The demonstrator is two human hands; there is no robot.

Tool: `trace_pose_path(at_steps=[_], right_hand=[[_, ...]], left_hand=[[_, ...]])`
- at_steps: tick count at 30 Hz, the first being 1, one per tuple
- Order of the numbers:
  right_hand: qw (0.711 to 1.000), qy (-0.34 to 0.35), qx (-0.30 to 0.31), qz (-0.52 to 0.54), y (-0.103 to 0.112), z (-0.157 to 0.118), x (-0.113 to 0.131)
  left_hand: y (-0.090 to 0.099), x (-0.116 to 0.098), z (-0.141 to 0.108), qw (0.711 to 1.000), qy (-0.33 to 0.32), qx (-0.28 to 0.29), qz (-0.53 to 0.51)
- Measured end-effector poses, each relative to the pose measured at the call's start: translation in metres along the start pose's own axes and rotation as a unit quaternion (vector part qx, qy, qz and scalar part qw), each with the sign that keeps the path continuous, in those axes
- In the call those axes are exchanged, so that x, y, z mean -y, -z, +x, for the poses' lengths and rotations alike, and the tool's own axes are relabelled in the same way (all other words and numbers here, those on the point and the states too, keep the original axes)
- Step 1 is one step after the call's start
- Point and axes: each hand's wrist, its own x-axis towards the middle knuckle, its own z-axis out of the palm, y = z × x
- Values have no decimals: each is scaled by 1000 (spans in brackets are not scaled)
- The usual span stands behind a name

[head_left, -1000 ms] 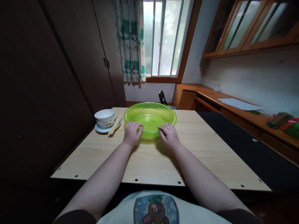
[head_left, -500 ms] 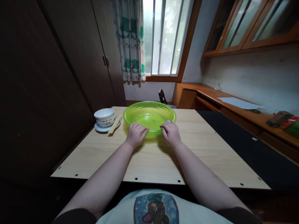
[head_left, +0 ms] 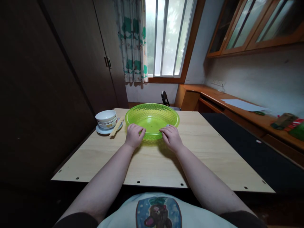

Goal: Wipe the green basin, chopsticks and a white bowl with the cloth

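Observation:
A translucent green plastic basin [head_left: 152, 109] stands on the light wooden tabletop in front of me. My left hand [head_left: 135, 135] is closed at the near left part of its rim, fingers over the edge. At the near right part, my right hand [head_left: 171, 136] pinches the same rim. A small light blue piece [head_left: 168, 125] shows behind the right fingers; most of it is hidden, so its kind is unclear. Inside, the visible floor of the basin holds nothing that I can make out.
Left of the basin, stacked white bowls [head_left: 105, 116] sit on a light blue plate [head_left: 102, 130], with wooden chopsticks [head_left: 116, 126] resting across its right side. A black folding chair [head_left: 164, 97] stands behind the table [head_left: 152, 167]. A desk [head_left: 201, 90] with papers runs along the right wall.
Both hands have slid a little to the left along the near rim. The light blue piece has shifted left with my right hand. The basin stays practically in place.

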Motion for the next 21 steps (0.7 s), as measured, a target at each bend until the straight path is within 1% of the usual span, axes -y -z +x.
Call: trace_pose_path(at_steps=[6, 9, 11, 13, 17, 19, 21], right_hand=[[996, -67, -53, -10, 2, -1, -21], [996, -67, -54, -2, 1, 0, -19], [998, -53, -46, -1, 0, 0, -13], [999, -31, -30, 0, -2, 0, -6], [1000, 1, 2, -2, -4, 0, 4], [1000, 4, 7, -2, -4, 0, 5], [1000, 0, 6, 2, -4, 0, 2]], left_hand=[[-1, 2, 0, 1000, 8, -17, 10], [0, 0, -1, 999, 13, -39, 25], [0, -6, -2, 999, -1, -44, 26], [-1, -13, -3, 999, -33, -33, 18], [-4, -26, -6, 995, -97, 31, 3], [-6, -28, -6, 993, -106, 55, 1], [-6, -28, -6, 993, -101, 60, -1]])
